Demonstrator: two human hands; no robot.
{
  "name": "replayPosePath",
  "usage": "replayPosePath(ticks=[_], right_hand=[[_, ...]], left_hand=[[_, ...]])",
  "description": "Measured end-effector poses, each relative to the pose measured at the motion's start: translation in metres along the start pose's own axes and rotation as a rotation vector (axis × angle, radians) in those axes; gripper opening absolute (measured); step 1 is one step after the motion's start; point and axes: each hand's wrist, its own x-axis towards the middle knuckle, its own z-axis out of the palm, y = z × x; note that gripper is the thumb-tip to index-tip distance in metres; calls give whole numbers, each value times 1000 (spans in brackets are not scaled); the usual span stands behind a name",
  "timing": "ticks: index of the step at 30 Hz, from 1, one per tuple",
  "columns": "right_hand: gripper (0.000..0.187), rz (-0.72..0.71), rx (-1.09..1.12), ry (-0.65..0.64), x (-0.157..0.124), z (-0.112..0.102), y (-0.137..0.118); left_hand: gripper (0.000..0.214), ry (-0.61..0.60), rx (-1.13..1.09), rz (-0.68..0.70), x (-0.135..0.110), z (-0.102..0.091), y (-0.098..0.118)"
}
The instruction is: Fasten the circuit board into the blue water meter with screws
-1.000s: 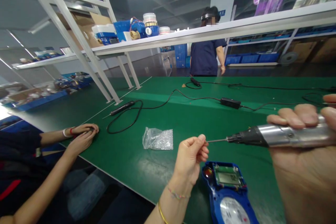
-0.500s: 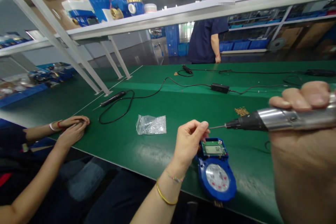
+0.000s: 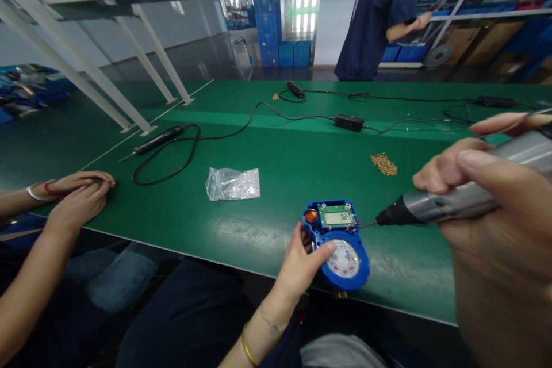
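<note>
A blue water-meter unit (image 3: 338,237) with a small LCD and a white dial lies near the front edge of the green table (image 3: 276,144). My left hand (image 3: 302,261) grips its left side, thumb on the dial's rim. My right hand (image 3: 491,230) holds a silver electric screwdriver (image 3: 448,198); its thin bit points left and reaches the right edge of the unit beside the LCD.
A clear bag of small parts (image 3: 233,183) lies left of the unit, a heap of brass screws (image 3: 383,163) behind it. A second screwdriver (image 3: 157,140), cables and a power adapter (image 3: 349,122) lie farther back. A seated person's hands (image 3: 77,195) rest at left; another person (image 3: 379,23) stands beyond.
My left hand left the screwdriver's bit and dropped onto the blue unit. The screwdriver came down to the unit's right edge. The view tilted down.
</note>
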Motion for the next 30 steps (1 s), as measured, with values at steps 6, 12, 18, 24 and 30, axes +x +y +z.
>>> replayPosePath(ticks=[6, 12, 18, 24, 30], right_hand=[[25, -1, 14, 0, 5, 2, 11], [29, 76, -7, 30, 3, 9, 14], [31, 47, -10, -29, -3, 13, 15], [20, 58, -145, -168, -9, 17, 9], [22, 58, -108, -174, -8, 17, 11]], left_hand=[[97, 21, -100, -27, 1, 5, 4], [95, 18, -136, -3, 2, 5, 0], [90, 46, -189, -54, -3, 11, 0], [72, 109, -223, -67, -4, 20, -8], [69, 109, -255, -39, -5, 22, -9]])
